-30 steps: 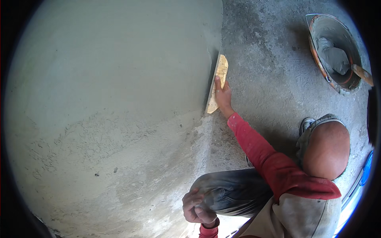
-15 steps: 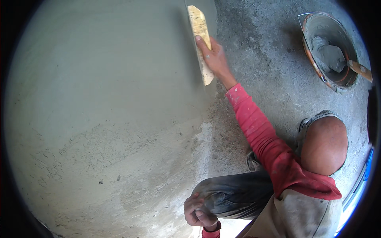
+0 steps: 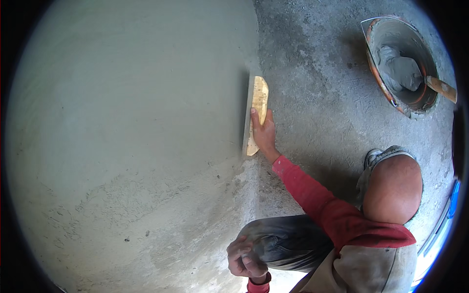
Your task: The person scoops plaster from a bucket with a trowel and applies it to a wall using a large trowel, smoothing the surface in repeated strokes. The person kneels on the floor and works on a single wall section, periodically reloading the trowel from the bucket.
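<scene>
So my right hand (image 3: 264, 134) is clamped round the wooden grip of a plastering trowel (image 3: 260, 95), thumb on one side, and its flat blade is edge-on right along the seam where the smooth grey plaster (image 3: 146, 93) meets rough concrete (image 3: 312, 97). Left hand (image 3: 242, 258) is just parked on my trousered knee (image 3: 264, 239), fingers curled, can't tell if they're pressed together. Off to the right there's a bucket (image 3: 424, 53) of wet mortar (image 3: 398, 71), a wooden handle (image 3: 442, 89) poking over its rim.
</scene>
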Available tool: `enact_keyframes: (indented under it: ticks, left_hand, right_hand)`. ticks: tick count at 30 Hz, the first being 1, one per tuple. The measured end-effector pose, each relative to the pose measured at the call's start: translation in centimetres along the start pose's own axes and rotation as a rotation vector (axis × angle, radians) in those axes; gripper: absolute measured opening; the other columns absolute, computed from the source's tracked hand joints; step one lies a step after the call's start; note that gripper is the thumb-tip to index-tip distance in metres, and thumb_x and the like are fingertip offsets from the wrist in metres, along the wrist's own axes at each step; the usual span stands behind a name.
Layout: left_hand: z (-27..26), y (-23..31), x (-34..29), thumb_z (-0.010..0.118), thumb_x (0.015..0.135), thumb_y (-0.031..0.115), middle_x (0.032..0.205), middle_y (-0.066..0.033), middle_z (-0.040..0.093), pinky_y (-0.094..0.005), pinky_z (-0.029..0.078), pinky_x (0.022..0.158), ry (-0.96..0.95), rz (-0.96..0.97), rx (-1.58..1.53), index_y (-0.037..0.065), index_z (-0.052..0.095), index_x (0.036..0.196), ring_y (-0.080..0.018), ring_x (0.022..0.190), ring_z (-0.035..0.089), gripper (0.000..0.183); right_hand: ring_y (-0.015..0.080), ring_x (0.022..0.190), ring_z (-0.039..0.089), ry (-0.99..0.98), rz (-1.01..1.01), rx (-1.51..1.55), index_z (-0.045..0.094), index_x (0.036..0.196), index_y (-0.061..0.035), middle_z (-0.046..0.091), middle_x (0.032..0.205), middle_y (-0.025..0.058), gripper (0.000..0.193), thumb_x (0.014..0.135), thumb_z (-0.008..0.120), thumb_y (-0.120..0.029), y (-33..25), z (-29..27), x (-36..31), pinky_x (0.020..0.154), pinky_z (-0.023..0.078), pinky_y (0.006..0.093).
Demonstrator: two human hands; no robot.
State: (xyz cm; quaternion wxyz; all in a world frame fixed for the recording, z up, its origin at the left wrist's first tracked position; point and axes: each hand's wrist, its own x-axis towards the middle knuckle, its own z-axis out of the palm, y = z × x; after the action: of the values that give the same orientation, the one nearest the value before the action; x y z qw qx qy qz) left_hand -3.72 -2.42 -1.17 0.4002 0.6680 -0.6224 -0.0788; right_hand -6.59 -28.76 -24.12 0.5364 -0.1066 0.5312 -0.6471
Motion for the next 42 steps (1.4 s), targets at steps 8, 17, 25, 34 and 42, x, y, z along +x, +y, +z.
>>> enact_keyframes:
  ticks: [8,17,25,34,42]
  left_hand:
    - [-0.1,-0.1,0.0,0.051,0.096,0.028,0.075,-0.0145,0.062,-0.0444,0.053,0.082,0.061,-0.018,0.008,0.0,0.056,0.082,-0.0311,0.083,0.064,0.031]
    - [0.7,-0.2,1.0,0.054,0.096,0.028,0.077,-0.0154,0.063,-0.0446,0.054,0.082,-0.006,-0.005,-0.033,-0.002,0.06,0.083,-0.0339,0.086,0.065,0.034]
    - [-0.7,1.3,-0.9,0.057,0.096,0.033,0.079,-0.0163,0.064,-0.045,0.054,0.083,0.037,0.001,-0.006,-0.002,0.06,0.082,-0.0344,0.088,0.065,0.038]
    - [-1.1,1.7,-0.3,0.054,0.097,0.032,0.079,-0.0171,0.068,-0.0447,0.054,0.082,-0.008,0.084,0.01,-0.002,0.062,0.083,-0.0355,0.087,0.066,0.037]
    - [-1.7,0.9,-1.5,0.056,0.096,0.032,0.077,-0.0174,0.068,-0.0437,0.056,0.081,0.054,0.071,-0.02,-0.002,0.063,0.081,-0.0348,0.085,0.067,0.037]
  right_hand:
    - [0.0273,0.081,0.068,0.18,-0.118,-0.121,0.064,0.094,0.0057,0.068,0.081,0.0182,0.064,0.097,0.058,-0.058,-8.1,4.5,14.7,0.075,0.052,0.0399]
    - [0.0345,0.072,0.065,-0.631,-0.696,-0.048,0.056,0.095,0.0022,0.061,0.081,0.0192,0.062,0.092,0.065,-0.059,-20.7,9.6,-0.6,0.066,0.052,0.0462]
    - [0.0252,0.075,0.065,-0.275,-0.785,-0.226,0.064,0.102,-0.005,0.06,0.09,0.0101,0.044,0.09,0.073,-0.047,-16.6,5.8,6.1,0.062,0.054,0.0394]
    - [0.0174,0.08,0.064,-0.099,-0.154,0.065,0.058,0.106,-0.0006,0.064,0.092,0.0105,0.046,0.094,0.071,-0.043,-5.1,2.3,-7.7,0.067,0.053,0.0337]
    - [0.0231,0.085,0.067,0.004,0.014,0.117,0.065,0.095,0.004,0.07,0.091,0.0169,0.051,0.094,0.068,-0.047,-12.5,7.0,2.4,0.08,0.052,0.038]
